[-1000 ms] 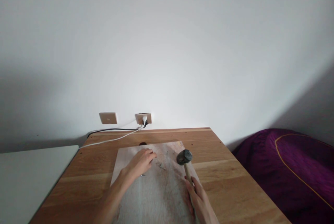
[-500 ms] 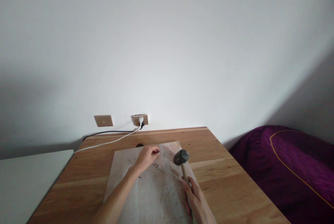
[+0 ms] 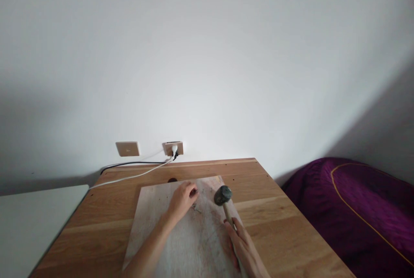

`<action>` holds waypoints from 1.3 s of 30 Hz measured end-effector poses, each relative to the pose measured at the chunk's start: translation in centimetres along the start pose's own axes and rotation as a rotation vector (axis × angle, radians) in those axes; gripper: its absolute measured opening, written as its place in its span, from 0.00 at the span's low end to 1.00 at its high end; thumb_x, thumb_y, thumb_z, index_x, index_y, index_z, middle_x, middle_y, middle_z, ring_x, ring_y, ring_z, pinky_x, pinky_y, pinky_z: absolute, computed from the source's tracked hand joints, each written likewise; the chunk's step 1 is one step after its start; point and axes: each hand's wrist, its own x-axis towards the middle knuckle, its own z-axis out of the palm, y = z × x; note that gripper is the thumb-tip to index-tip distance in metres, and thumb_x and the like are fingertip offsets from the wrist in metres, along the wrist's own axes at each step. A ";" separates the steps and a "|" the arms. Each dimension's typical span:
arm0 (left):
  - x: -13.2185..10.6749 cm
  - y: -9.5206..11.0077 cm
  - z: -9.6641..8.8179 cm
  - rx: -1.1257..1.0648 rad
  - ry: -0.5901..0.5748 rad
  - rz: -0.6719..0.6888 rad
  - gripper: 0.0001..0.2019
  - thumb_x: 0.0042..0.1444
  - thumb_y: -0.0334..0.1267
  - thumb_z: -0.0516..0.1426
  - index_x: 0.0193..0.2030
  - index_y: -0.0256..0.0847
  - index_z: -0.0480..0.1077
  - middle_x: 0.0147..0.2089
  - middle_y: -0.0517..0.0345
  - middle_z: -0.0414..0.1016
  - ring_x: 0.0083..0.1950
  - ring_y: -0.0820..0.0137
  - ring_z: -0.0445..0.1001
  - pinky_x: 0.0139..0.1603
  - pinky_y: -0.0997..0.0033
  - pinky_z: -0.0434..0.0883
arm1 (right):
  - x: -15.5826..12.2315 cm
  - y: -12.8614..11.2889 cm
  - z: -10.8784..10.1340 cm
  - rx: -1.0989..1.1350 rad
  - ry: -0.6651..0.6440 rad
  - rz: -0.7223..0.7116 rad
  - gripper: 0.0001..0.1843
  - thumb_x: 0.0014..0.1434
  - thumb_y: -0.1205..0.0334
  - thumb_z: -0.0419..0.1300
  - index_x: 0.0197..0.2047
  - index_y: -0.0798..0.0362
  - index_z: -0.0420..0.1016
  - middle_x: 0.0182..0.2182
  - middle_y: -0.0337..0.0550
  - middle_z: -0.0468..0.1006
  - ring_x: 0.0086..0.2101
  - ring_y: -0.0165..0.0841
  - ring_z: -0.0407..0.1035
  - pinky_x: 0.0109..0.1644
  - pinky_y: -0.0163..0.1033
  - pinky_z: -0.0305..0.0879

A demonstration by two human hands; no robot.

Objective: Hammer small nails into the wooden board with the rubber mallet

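My right hand [image 3: 241, 241] is wrapped round the wooden handle of a mallet [image 3: 223, 195], its dark head raised over the right edge of a pale wooden board [image 3: 190, 247]. Near the far part of that board, my left hand [image 3: 183, 199] has its fingers curled closed, thumb and fingertips together. Whatever is pinched there is too small to make out. A few small metal pieces that look like nails [image 3: 196, 209] lie on the board just below the left fingers, partly covered by the hand.
The board rests on a wooden table [image 3: 274, 222] against a white wall. A white cable [image 3: 129, 178] and a dark one run from a wall socket [image 3: 168, 148] along the table's back left. A white surface [image 3: 42, 213] adjoins at left; purple fabric [image 3: 310, 191] bulges at right.
My left hand has shifted slightly, and its forearm now covers a small metal piece that showed beside it. The mallet stays raised in my right hand, almost unmoved.
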 end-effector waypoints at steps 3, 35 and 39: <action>-0.2 -0.3 0.0 0.015 -0.006 0.011 0.05 0.61 0.30 0.57 0.37 0.41 0.74 0.39 0.54 0.77 0.41 0.65 0.76 0.45 0.69 0.69 | 0.6 -0.2 -0.8 -0.078 -0.072 -0.019 0.34 0.56 0.33 0.57 0.51 0.54 0.71 0.18 0.31 0.69 0.12 0.28 0.60 0.14 0.31 0.53; -0.3 -0.7 0.3 -0.068 -0.025 -0.140 0.27 0.53 0.33 0.65 0.60 0.44 0.69 0.59 0.48 0.73 0.55 0.59 0.76 0.58 0.61 0.72 | -1.9 -10.1 0.4 -0.132 0.094 -0.309 0.34 0.63 0.28 0.49 0.47 0.52 0.68 0.14 0.28 0.62 0.13 0.28 0.57 0.17 0.31 0.51; -0.3 -1.7 1.4 -0.071 0.040 -0.105 0.36 0.51 0.35 0.67 0.66 0.47 0.62 0.65 0.44 0.68 0.63 0.54 0.72 0.63 0.54 0.71 | -2.9 -11.5 -0.5 -0.131 0.227 -0.473 0.31 0.67 0.31 0.47 0.51 0.51 0.67 0.15 0.31 0.66 0.14 0.31 0.61 0.20 0.34 0.58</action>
